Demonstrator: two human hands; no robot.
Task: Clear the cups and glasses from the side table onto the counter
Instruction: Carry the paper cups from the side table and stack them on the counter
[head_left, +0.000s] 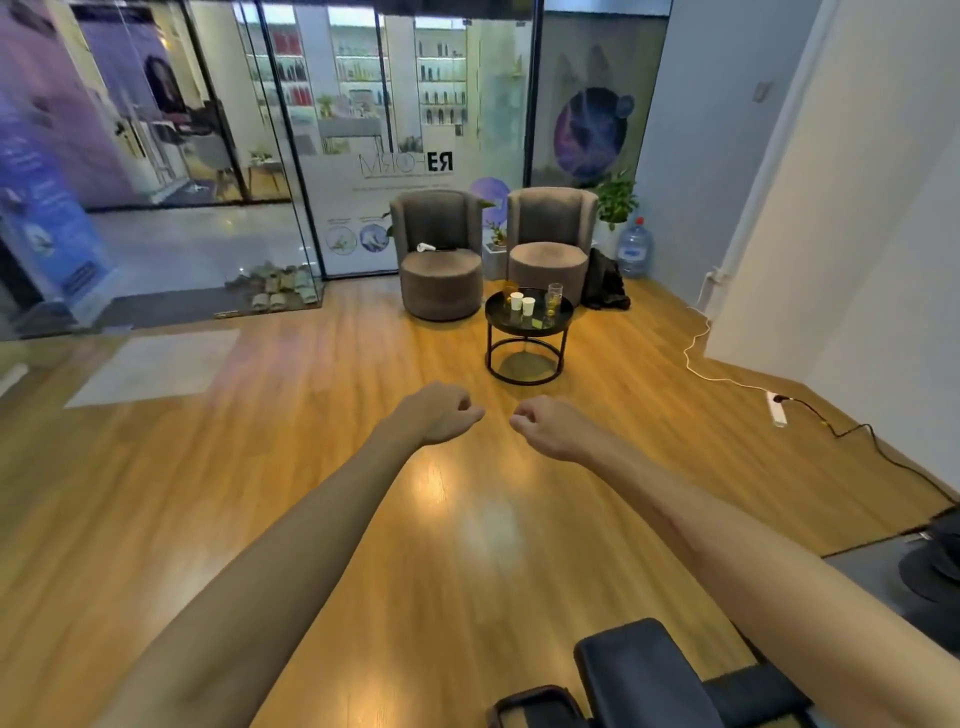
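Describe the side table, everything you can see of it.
The side table is small, round and black, apparently metal, with a raised rim like a tray. Thin legs run down to a ring base on the wooden floor. It stands upright before two grey armchairs. On it: two white paper cups and a few glasses, some holding yellowish liquid. Both hands are far from it.

A side table stands far across the floor, just before two armchairs set side by side against a glass wall. On the table, two paper cups sit left of the glasses. A water bottle stands right of the armchairs. A power strip lies on the floor at right. Nearer, the left hand and right hand are held out side by side, apart.
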